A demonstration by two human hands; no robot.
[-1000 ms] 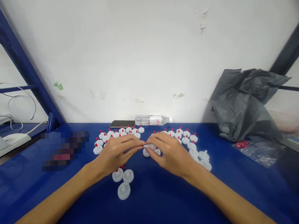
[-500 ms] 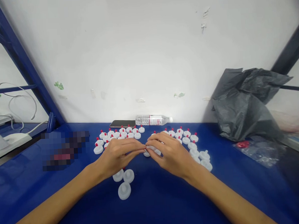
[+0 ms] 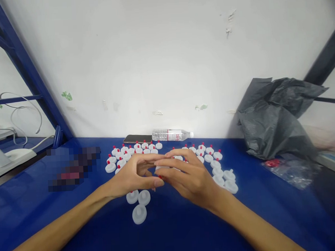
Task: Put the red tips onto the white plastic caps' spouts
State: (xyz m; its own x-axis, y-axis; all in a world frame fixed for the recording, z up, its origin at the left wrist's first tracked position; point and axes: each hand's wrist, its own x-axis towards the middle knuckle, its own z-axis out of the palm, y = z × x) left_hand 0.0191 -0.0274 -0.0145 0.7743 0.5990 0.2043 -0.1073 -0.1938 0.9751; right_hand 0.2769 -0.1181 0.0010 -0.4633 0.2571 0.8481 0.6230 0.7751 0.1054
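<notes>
In front of me both hands meet over the blue table. My left hand (image 3: 136, 174) is curved, its thumb well apart from the fingers; its fingertips reach the right hand's fingers. Bent round a white round plastic cap (image 3: 161, 167), my right hand (image 3: 188, 173) hides most of it; a bit of red (image 3: 160, 177) shows by its fingertips. Below the left hand lie a few white caps without red tips (image 3: 139, 214). Behind the hands stand several white caps with red tips (image 3: 110, 166), in a left group and a right group.
Bare white caps (image 3: 231, 186) lie right of my right hand. A phone (image 3: 137, 139) and a plastic bottle (image 3: 170, 134) lie along the wall. At the right are a dark plastic bag (image 3: 273, 116) and a clear bag (image 3: 293, 173). A blurred-out object (image 3: 74, 169) is at the left.
The left hand's thumb has moved down, away from its fingers, opening the earlier pinch. My right hand has turned, its fingers now stretched further left over the cap.
</notes>
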